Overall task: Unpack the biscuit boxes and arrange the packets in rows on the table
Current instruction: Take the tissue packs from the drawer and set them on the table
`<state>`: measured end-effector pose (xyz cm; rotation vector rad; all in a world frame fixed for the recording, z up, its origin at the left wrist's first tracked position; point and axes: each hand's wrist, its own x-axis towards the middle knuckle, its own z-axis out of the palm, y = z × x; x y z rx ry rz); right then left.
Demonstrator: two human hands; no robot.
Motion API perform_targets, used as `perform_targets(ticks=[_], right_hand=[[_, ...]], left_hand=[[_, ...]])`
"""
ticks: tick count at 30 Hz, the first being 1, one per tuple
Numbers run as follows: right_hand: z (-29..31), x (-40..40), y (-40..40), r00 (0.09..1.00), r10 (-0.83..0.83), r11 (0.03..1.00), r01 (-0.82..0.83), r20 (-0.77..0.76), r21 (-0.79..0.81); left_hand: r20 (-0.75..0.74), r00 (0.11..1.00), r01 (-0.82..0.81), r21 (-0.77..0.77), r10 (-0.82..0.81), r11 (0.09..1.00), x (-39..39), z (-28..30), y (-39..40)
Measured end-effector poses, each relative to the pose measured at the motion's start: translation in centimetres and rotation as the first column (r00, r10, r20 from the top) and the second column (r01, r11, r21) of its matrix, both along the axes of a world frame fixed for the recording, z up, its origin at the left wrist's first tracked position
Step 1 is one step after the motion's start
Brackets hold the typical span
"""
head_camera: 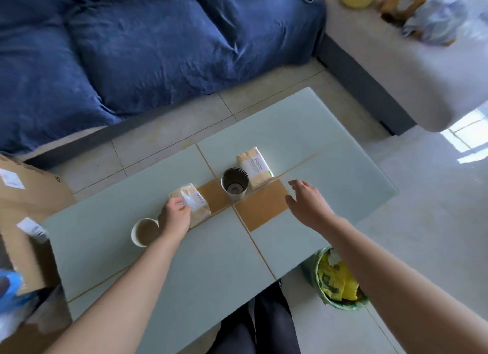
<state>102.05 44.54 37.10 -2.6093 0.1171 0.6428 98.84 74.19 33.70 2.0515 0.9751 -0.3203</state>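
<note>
Two tan packets with white labels lie on the pale green table (317,142). My left hand (175,216) grips the near packet (196,203) at its left end, close to the table's middle. The far packet (254,167) lies flat behind a metal cup, untouched. My right hand (307,201) hovers open above the table, to the right of the far packet, fingers spread and holding nothing. A brown cardboard box (29,208) stands at the left edge of view, beside the table.
A steel cup (234,186) stands between the two packets. A white mug of milky drink (145,232) sits just left of my left wrist. A blue sofa (132,49) lies beyond the table. A green bin with yellow waste (336,279) stands on the floor at right.
</note>
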Motion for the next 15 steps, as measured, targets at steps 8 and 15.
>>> perform_targets(ticks=[8, 15], right_hand=[[7.0, -13.1, -3.0, 0.991, -0.110, 0.994, 0.110, 0.081, 0.004], [9.1, -24.5, -7.6, 0.942, -0.304, 0.948, 0.314, 0.145, -0.048]], left_hand=[[0.160, 0.900, 0.398, 0.082, -0.406, 0.914, -6.0, 7.0, -7.7], [0.155, 0.505, 0.779, 0.341, -0.849, 0.526, -11.5, 10.3, -16.7]])
